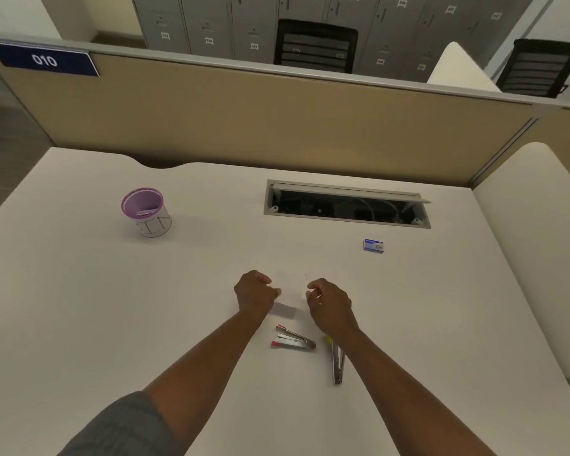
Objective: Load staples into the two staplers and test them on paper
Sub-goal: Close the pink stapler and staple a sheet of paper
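White desk surface (112,324), one person seated, both forearms extended. Left hand (255,296): fingers curled, pinching the left edge of a white sheet of paper (290,286), which it lifts slightly off the desk. Right hand (329,304): fingers curled at the sheet's right edge; whether it actually grips the paper cannot be told. Red-tipped metal stapler (292,339): hinged open, lying just nearer than the paper, between the forearms. Yellow-tipped metal stapler (337,363): also open, partly under the right wrist. Small blue staple box (373,245): far right, well apart. Purple-rimmed paper cup (147,212): far left. Open cable tray (346,205): rear of desk.
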Available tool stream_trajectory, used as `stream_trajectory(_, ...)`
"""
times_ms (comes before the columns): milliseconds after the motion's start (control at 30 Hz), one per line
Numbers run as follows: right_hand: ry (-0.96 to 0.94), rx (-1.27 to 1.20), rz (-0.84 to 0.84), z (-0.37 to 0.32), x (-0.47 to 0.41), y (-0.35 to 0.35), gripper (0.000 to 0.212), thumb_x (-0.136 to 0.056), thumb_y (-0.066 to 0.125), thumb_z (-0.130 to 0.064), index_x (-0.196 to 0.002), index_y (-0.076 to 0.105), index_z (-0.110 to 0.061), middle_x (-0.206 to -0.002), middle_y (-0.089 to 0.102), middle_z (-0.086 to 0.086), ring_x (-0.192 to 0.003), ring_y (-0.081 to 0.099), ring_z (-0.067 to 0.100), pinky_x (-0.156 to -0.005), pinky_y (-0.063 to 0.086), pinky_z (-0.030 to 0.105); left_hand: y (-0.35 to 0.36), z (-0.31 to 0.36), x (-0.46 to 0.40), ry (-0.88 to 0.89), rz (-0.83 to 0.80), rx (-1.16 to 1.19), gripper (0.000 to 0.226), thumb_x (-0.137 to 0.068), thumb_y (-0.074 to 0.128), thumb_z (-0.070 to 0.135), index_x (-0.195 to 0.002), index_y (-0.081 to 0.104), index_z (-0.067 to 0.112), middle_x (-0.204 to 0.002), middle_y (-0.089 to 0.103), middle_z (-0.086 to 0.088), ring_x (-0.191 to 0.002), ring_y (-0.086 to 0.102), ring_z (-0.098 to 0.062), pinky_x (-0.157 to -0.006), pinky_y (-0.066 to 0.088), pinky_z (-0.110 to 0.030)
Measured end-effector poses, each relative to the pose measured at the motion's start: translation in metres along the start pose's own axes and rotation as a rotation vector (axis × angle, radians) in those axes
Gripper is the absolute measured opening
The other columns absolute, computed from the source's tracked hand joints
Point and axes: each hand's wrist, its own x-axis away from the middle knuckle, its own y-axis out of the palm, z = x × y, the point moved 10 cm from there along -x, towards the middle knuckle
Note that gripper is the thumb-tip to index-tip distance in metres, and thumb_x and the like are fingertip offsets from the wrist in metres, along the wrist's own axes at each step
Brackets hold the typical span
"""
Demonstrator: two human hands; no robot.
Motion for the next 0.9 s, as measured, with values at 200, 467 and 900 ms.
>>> stream_trajectory(200, 0.15, -0.238, 0.008, -0.005, 0.009, -0.007, 0.038, -0.095, 0.055, -0.034, -0.125, 0.053, -0.013, -0.106, 0.072, 0.005, -0.103, 0.064, 0.019, -0.081, 0.038, 0.019, -0.007, -0.004, 0.029, -0.016, 0.008, 0.172, 0.021, -0.069, 0.086, 0.015, -0.076, 0.067, 0.018, -0.077, 0.068, 0.006, -0.075, 0.064, -0.013, -0.07, 0.049, -0.021)
stream_trajectory(467, 0.309, -0.613, 0.021, 0.003, 0.032, -0.01, 0.044, -0.078, 0.073, -0.017, -0.119, 0.057, -0.014, -0.102, 0.069, 0.007, -0.093, 0.065, 0.023, -0.095, 0.052, 0.043, -0.012, -0.011, 0.065, 0.001, -0.074, 0.36, 0.036, -0.07, 0.081, 0.005, -0.098, 0.062, 0.018, -0.083, 0.069, 0.003, -0.085, 0.07, -0.022, -0.085, 0.058, -0.039)
stream_trajectory(900, -0.009, -0.521, -0.029, -0.021, 0.066, -0.042, 0.024, -0.082, 0.064, -0.002, -0.085, 0.077, -0.022, -0.085, 0.075, -0.006, -0.073, 0.066, 0.006, -0.063, 0.048, 0.015, -0.011, -0.008, 0.095, -0.019, -0.329, 0.478, 0.014, -0.089, 0.056, 0.004, -0.093, 0.068, 0.008, -0.082, 0.068, -0.014, -0.063, 0.068, -0.024, -0.063, 0.061, -0.039)
